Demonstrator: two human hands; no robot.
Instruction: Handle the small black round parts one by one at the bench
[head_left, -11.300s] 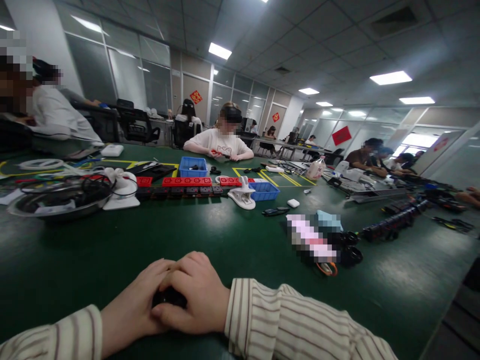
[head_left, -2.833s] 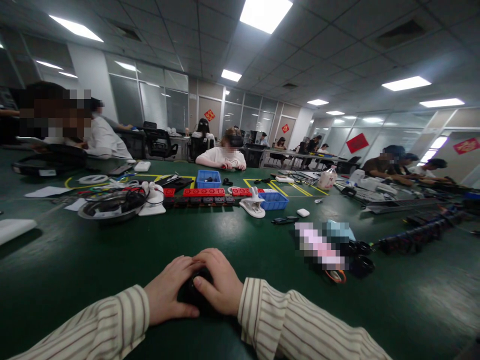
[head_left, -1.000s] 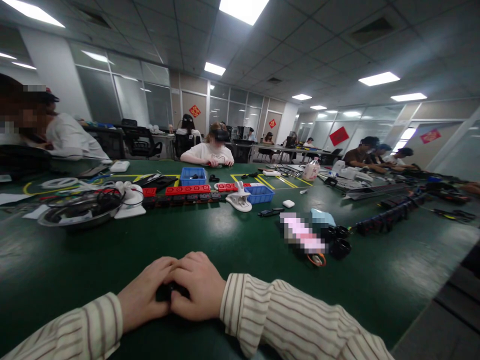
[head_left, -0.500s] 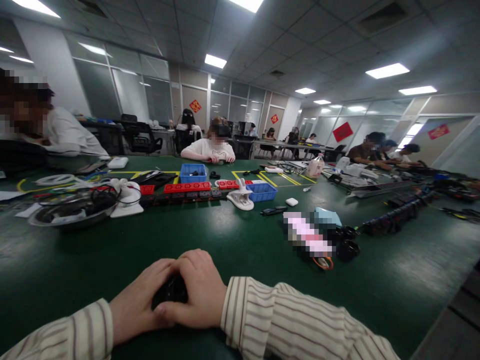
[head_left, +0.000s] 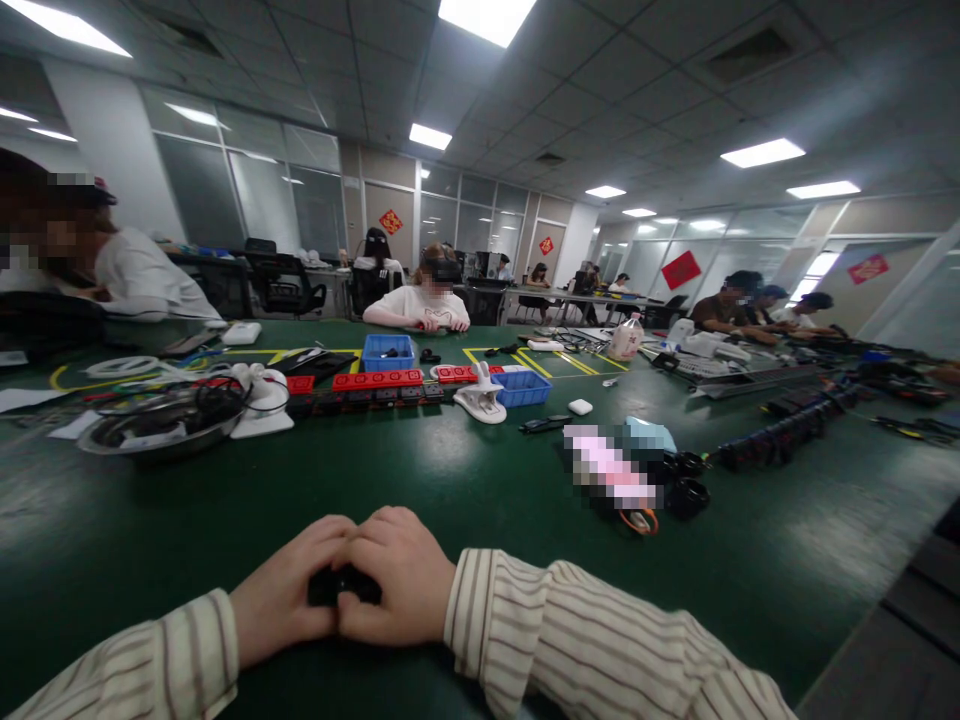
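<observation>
Near the front edge of the green table (head_left: 465, 490), my left hand (head_left: 281, 590) and my right hand (head_left: 405, 575) are cupped together around a small, glossy black object (head_left: 358, 584). The fingers of both hands curl over its far side and touch each other. My right thumb lies along its near side. Only a dark patch of the object shows between the palms, so its exact kind is hidden. Striped cuffs cover both wrists.
A metal bowl (head_left: 161, 445) with cables stands at left. Red power strips (head_left: 379, 382), a white clamp stand (head_left: 481, 398) and blue bins (head_left: 523, 387) line the middle. Right of my hands lie a light blue pouch (head_left: 649, 436) and black round items (head_left: 686, 497). People sit around.
My right thumb has shifted slightly right and upward along the black object, and less of the object shows between my palms. The camera view has tilted a little.
</observation>
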